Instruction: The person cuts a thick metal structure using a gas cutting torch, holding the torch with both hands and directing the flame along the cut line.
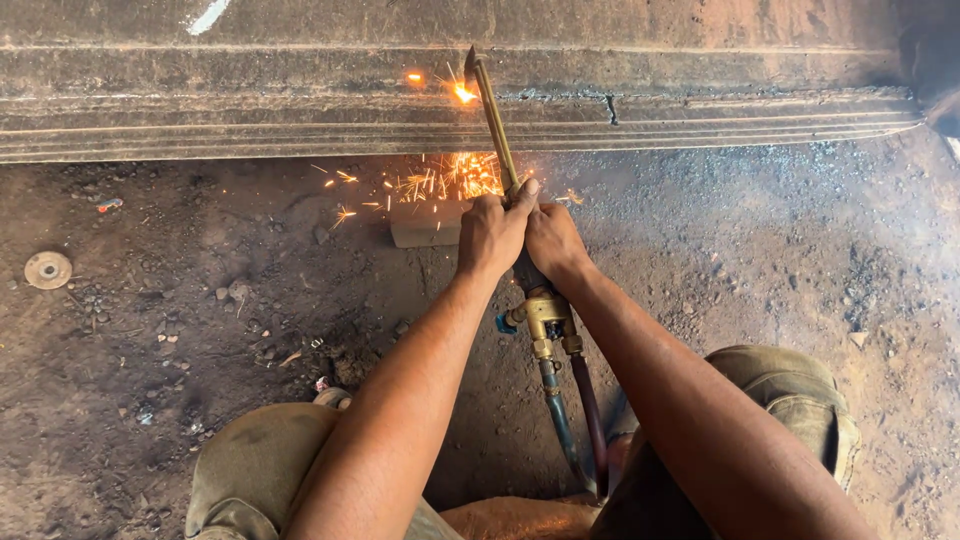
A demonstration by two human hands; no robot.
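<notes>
Brass torch: the cutting torch [497, 125] runs from your hands up and slightly left to the steel beam; its bent tip sits against the beam's upper ridge.
Left hand: your left hand [492, 236] is wrapped tight around the torch tube, thumb lying along the tube and pointing toward the tip.
Right hand: your right hand [553, 243] is closed on the torch handle, just beside the left hand and touching it.
Valve body: the brass valve block [543, 318] sits directly below your hands, between your forearms, with a small blue knob on its left side.
Hoses: two hoses [575, 420], one bluish and one dark red, leave the valve block and run down between your knees.
Steel beam: the rusty ribbed beam [700, 110] lies across the top of the view on the ground; a short dark cut shows in its edge to the right of the tip.
Flame point: a bright orange spot [463, 94] glows just left of the tip.
Sparks: sparks [440, 185] scatter over the ground below the beam, left of the tube.
Block: a pale rectangular block [425, 225] lies on the dirt just left of your left hand.
Disc: a round metal disc [47, 269] lies on the dirt at far left, well apart from your hands.
Knees: your trouser knees [790, 395] frame the lower view.
</notes>
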